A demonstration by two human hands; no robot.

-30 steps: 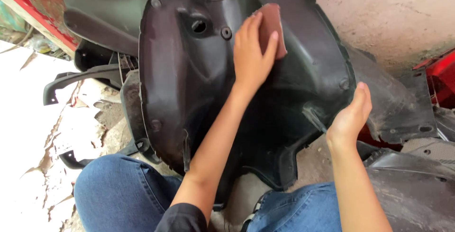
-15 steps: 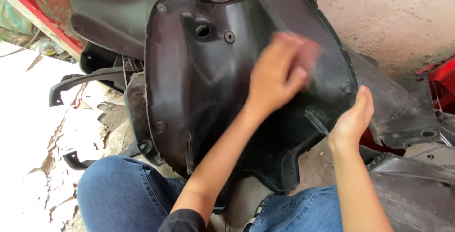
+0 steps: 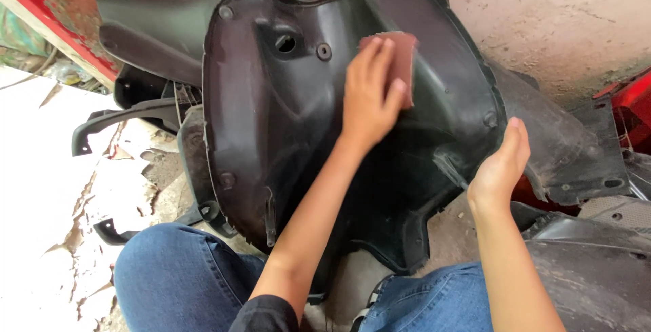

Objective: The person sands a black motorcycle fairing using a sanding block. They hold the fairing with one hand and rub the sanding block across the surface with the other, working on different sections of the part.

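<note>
A large black plastic scooter panel [image 3: 271,142] stands upright against my knees, its hollow inner side facing me. My left hand [image 3: 369,98] presses a reddish-brown sheet of sandpaper [image 3: 400,57] flat against the upper middle of the panel, fingers spread over it. My right hand [image 3: 502,162] grips the panel's right edge, thumb up, steadying it. A round hole and a screw boss sit just left of the sandpaper.
More black plastic body parts [image 3: 135,40] lie behind and to the left. A grey fender piece [image 3: 576,155] and red parts [image 3: 634,108] sit at the right. A red-edged wall [image 3: 47,20] is at top left, flaking concrete floor [image 3: 61,203] at left.
My left hand slid the sandpaper to the right across the panel and has now come back left and up. My right hand has kept its hold on the edge.
</note>
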